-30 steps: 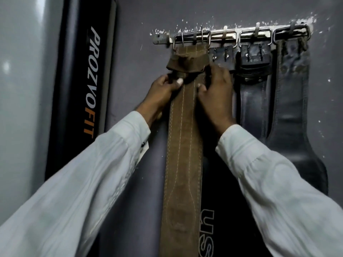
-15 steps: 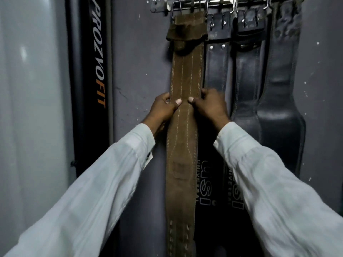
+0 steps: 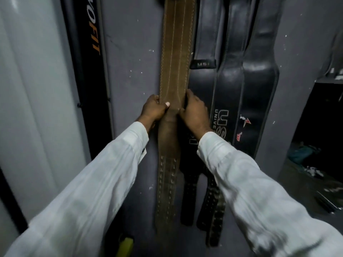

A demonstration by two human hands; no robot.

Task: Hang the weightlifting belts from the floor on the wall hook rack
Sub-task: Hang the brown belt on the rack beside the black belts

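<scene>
A brown stitched leather belt (image 3: pixel 174 58) hangs straight down the grey wall, its top out of frame. My left hand (image 3: pixel 153 109) grips its left edge and my right hand (image 3: pixel 193 111) grips its right edge, both about halfway down, thumbs on the front. To its right hang three black belts (image 3: pixel 258 75), side by side against the wall, two showing white lettering. The hook rack is above the frame and not visible.
A tall black panel with orange letters (image 3: pixel 89 71) stands to the left of the belts, beside a pale wall. At the right a dark doorway (image 3: pixel 319 138) opens onto a floor with scattered items. Something yellow (image 3: pixel 125 245) lies at the bottom.
Both hands have slid down the brown belt from just under the rack to its middle. The view has dropped, so the hook rack has left the frame.
</scene>
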